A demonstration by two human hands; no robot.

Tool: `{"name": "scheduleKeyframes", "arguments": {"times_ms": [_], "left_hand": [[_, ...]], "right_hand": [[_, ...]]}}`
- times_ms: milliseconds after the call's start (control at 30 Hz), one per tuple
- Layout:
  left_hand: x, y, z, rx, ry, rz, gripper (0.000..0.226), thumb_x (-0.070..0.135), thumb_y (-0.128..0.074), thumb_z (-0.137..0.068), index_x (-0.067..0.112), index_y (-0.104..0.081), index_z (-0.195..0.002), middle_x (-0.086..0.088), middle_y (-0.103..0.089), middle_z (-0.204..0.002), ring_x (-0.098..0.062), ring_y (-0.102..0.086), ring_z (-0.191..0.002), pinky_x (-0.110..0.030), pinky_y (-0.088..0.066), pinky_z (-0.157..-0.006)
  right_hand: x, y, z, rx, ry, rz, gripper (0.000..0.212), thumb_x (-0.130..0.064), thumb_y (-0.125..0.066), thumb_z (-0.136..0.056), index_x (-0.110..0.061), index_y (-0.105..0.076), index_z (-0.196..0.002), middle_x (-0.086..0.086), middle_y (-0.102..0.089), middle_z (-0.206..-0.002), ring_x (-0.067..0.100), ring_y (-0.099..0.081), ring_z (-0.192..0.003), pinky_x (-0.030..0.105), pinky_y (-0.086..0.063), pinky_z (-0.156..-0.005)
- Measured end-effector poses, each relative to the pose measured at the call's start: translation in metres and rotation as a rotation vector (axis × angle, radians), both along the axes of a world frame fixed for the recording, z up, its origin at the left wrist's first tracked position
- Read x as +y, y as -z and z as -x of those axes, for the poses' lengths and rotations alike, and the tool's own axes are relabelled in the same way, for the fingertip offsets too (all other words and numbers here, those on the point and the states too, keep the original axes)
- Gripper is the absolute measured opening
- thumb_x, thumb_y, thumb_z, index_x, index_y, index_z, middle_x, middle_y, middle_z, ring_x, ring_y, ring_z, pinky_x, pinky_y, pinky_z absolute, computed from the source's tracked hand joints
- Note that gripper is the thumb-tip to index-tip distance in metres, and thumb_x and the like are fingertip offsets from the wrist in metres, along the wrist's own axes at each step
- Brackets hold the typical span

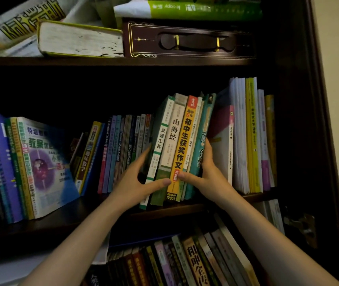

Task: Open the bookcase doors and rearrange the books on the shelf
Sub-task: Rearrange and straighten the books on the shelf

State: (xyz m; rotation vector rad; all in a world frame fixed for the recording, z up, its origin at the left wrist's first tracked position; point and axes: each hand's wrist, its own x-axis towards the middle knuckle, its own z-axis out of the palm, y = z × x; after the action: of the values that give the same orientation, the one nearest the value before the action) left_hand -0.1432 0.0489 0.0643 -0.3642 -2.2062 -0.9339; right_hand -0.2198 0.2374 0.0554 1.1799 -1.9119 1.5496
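Note:
A bundle of several books point(178, 145) with green, white, orange and teal spines stands tilted at the front of the middle shelf point(187, 208), pulled forward of the row. My left hand point(138, 178) grips its left side, thumb across the spines near the bottom. My right hand point(203, 172) grips the right side against the teal book, thumb on the orange spine. Thin dark books point(123, 149) stand behind on the left, tall white and yellow ones point(247, 135) on the right.
Blue and green workbooks point(26, 168) lean at the left of the same shelf. The upper shelf holds a thick flat book point(80, 39), a dark ornate box point(189, 41) and green packs. The lower shelf carries more books point(185, 263). A door hinge point(302, 223) sits at right.

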Motion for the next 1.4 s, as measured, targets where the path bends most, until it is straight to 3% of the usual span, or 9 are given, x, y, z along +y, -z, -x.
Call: {"name": "scheduleKeyframes", "arguments": {"times_ms": [200, 333, 600, 767, 833, 900, 1067, 1167, 1400], "left_hand": [[-0.005, -0.002, 0.006, 0.076, 0.045, -0.007, 0.084, 0.031, -0.078, -0.066, 0.053, -0.021, -0.125, 0.039, -0.039, -0.117, 0.033, -0.039, -0.101, 0.005, -0.035, -0.076], [-0.006, -0.003, 0.018, 0.014, 0.151, 0.021, 0.09, 0.036, -0.077, -0.065, 0.034, -0.027, -0.14, 0.026, -0.051, -0.126, 0.012, -0.047, -0.117, -0.005, -0.041, -0.09], [-0.001, -0.003, 0.031, 0.02, 0.175, 0.046, 0.094, 0.049, -0.082, -0.061, 0.045, -0.028, -0.138, 0.017, -0.05, -0.134, -0.002, -0.049, -0.124, -0.038, -0.044, -0.104], [0.005, -0.008, 0.033, -0.004, 0.186, 0.05, 0.098, 0.051, -0.083, -0.058, 0.042, -0.029, -0.139, 0.02, -0.055, -0.127, 0.004, -0.051, -0.118, -0.034, -0.046, -0.101], [0.01, -0.008, 0.031, -0.005, 0.168, 0.02, 0.088, 0.044, -0.083, -0.062, 0.05, -0.029, -0.131, 0.031, -0.052, -0.117, 0.021, -0.049, -0.105, -0.014, -0.045, -0.092], [0.017, -0.005, 0.025, 0.016, 0.107, -0.021, 0.091, 0.039, -0.08, -0.062, 0.052, -0.022, -0.131, 0.041, -0.04, -0.111, 0.029, -0.043, -0.094, -0.002, -0.037, -0.081], [0.024, -0.001, 0.021, 0.027, 0.02, -0.035, 0.106, 0.043, -0.076, -0.063, 0.045, -0.008, -0.144, 0.032, -0.023, -0.125, 0.004, -0.025, -0.119, -0.028, -0.027, -0.102], [0.025, -0.001, 0.02, 0.024, 0.051, -0.019, 0.091, 0.039, -0.075, -0.067, 0.055, -0.009, -0.127, 0.042, -0.024, -0.112, 0.004, -0.029, -0.115, -0.024, -0.029, -0.097], [0.023, -0.001, 0.02, -0.003, 0.075, -0.026, 0.089, 0.047, -0.073, -0.06, 0.061, -0.011, -0.123, 0.039, -0.036, -0.113, 0.0, -0.039, -0.115, -0.034, -0.035, -0.102]], "right_hand": [[-0.002, -0.022, -0.006, 0.157, 0.091, -0.262, 0.108, -0.029, -0.071, -0.082, -0.046, 0.017, -0.143, -0.013, -0.052, -0.134, 0.006, -0.059, -0.111, 0.019, -0.046, -0.09], [0.006, -0.031, -0.002, 0.189, 0.11, -0.344, 0.11, -0.029, -0.072, -0.081, -0.051, 0.016, -0.142, -0.006, -0.056, -0.133, 0.01, -0.061, -0.11, 0.029, -0.05, -0.095], [0.014, -0.018, -0.007, 0.119, 0.244, -0.295, 0.109, -0.027, -0.071, -0.082, -0.038, 0.016, -0.147, -0.005, -0.053, -0.136, 0.009, -0.057, -0.113, 0.017, -0.044, -0.087], [0.015, -0.014, -0.011, 0.099, 0.273, -0.244, 0.109, -0.025, -0.071, -0.083, -0.033, 0.016, -0.148, -0.003, -0.051, -0.138, 0.013, -0.055, -0.118, 0.027, -0.046, -0.095], [0.016, -0.013, -0.012, 0.081, 0.294, -0.251, 0.109, -0.025, -0.07, -0.083, -0.03, 0.018, -0.149, -0.001, -0.05, -0.139, 0.015, -0.055, -0.119, 0.029, -0.046, -0.095], [0.02, -0.011, -0.014, 0.073, 0.318, -0.25, 0.108, -0.026, -0.07, -0.083, -0.028, 0.015, -0.149, -0.003, -0.05, -0.139, 0.014, -0.054, -0.12, 0.024, -0.045, -0.093], [0.036, -0.001, -0.024, 0.17, 0.374, -0.208, 0.08, -0.026, -0.071, -0.083, -0.031, -0.021, -0.146, -0.018, -0.056, -0.12, 0.002, -0.058, -0.105, -0.005, -0.039, -0.068], [0.047, 0.011, -0.027, 0.228, 0.508, -0.012, 0.059, -0.024, -0.069, -0.084, -0.025, -0.042, -0.136, -0.018, -0.052, -0.097, -0.005, -0.056, -0.083, 0.003, -0.042, -0.066], [0.048, 0.026, -0.02, 0.205, 0.752, 0.186, 0.051, -0.028, -0.066, -0.086, -0.021, -0.047, -0.133, -0.002, -0.058, -0.113, 0.011, -0.056, -0.102, 0.035, -0.052, -0.087]]}}
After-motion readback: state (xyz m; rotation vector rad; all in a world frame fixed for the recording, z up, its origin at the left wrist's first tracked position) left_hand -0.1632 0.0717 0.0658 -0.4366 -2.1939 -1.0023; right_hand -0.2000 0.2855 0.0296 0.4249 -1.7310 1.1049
